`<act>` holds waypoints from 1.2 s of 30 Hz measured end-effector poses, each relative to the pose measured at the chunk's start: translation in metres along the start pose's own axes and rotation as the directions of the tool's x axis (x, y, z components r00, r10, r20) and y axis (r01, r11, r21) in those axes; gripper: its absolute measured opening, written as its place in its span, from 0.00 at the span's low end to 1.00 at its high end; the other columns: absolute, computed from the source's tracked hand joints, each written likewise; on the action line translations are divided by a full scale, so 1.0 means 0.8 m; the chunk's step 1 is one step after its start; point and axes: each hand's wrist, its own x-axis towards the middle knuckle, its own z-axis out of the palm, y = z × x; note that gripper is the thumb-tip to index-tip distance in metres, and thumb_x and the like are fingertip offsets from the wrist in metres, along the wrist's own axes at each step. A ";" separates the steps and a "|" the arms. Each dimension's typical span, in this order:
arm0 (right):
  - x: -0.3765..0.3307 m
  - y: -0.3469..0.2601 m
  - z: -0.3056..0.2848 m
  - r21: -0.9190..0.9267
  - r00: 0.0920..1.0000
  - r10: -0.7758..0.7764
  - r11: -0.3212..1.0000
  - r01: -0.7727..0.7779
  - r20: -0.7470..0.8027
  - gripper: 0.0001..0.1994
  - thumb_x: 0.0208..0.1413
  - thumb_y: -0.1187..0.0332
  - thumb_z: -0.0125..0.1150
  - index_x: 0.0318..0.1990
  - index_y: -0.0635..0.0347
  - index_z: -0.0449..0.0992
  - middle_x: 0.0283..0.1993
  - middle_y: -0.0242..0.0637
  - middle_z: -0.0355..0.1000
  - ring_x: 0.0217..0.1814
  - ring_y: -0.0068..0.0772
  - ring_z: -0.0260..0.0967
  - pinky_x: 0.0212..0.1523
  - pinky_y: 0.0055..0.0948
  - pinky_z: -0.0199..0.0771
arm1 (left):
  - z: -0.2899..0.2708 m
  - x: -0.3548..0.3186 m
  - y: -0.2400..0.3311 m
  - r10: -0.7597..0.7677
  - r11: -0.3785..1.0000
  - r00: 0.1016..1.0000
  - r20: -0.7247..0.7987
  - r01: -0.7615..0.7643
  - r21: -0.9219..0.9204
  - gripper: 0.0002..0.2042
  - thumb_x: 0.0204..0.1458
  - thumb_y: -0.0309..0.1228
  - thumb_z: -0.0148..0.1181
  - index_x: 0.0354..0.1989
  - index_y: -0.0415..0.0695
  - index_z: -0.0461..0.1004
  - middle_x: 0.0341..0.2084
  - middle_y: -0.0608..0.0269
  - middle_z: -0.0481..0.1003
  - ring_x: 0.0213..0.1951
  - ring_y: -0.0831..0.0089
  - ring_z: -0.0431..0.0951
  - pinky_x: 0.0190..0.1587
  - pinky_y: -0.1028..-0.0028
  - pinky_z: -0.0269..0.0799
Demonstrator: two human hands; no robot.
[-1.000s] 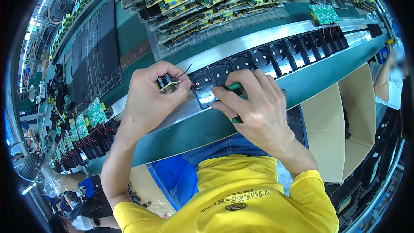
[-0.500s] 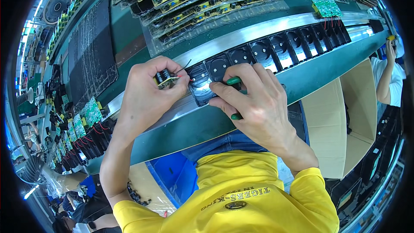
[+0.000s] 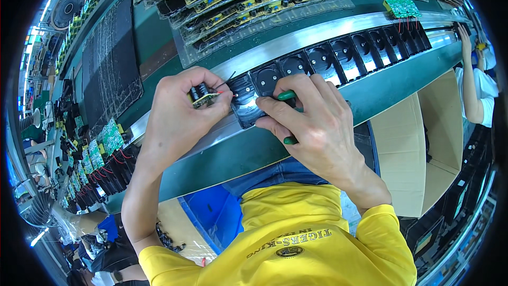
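Note:
My left hand (image 3: 177, 119) pinches a small circuit board (image 3: 205, 99) with black cylindrical parts on it. Red and black wires run from the board toward the nearest black plastic case (image 3: 245, 108), the end one in a row. My right hand (image 3: 320, 122) is wrapped round a green-handled hand tool (image 3: 287, 96), perhaps pliers or cutters; its working end is hidden by my fingers. The right thumb and index fingertip are by the right side of that end case. Silvery round contacts show inside the case.
More black cases (image 3: 323, 62) line the metal rail (image 3: 233, 66) to the right, with a green circuit board (image 3: 400, 5) at the far end. Stacked trays of boards (image 3: 248, 8) stand behind. Wired cases (image 3: 114, 172) crowd the left. Below right is a cardboard box (image 3: 397, 153); a co-worker's arm (image 3: 468, 47) reaches in.
My hands keep almost the same place and grip. At the far right, a co-worker's hand now reaches to the end of the rail.

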 end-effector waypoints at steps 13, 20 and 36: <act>0.086 -0.006 -0.021 0.994 0.947 0.319 0.083 -0.070 0.040 0.21 0.78 0.48 0.57 0.55 0.60 0.80 0.36 0.31 0.71 0.32 0.25 0.61 0.36 0.29 0.65 | -0.017 0.004 -0.026 0.302 0.940 0.937 0.177 -0.324 0.109 0.06 0.59 0.19 0.71 0.43 0.42 0.86 0.41 0.68 0.83 0.39 0.66 0.82 0.44 0.69 0.76; 0.110 -0.016 0.050 0.990 0.869 0.481 -0.125 -0.065 0.118 0.27 0.81 0.41 0.41 0.47 0.55 0.76 0.33 0.30 0.66 0.31 0.24 0.58 0.35 0.28 0.60 | -0.010 0.006 -0.034 0.454 0.837 0.877 0.159 -0.481 0.261 0.06 0.57 0.18 0.71 0.41 0.41 0.85 0.39 0.64 0.82 0.40 0.65 0.80 0.46 0.68 0.76; 0.116 -0.020 0.074 0.990 0.909 0.393 -0.086 -0.116 0.141 0.14 0.79 0.59 0.46 0.46 0.56 0.76 0.32 0.29 0.66 0.31 0.22 0.57 0.32 0.23 0.57 | -0.005 0.005 -0.042 0.508 0.798 0.856 0.091 -0.508 0.325 0.05 0.58 0.24 0.71 0.41 0.47 0.83 0.40 0.68 0.81 0.39 0.64 0.80 0.41 0.66 0.76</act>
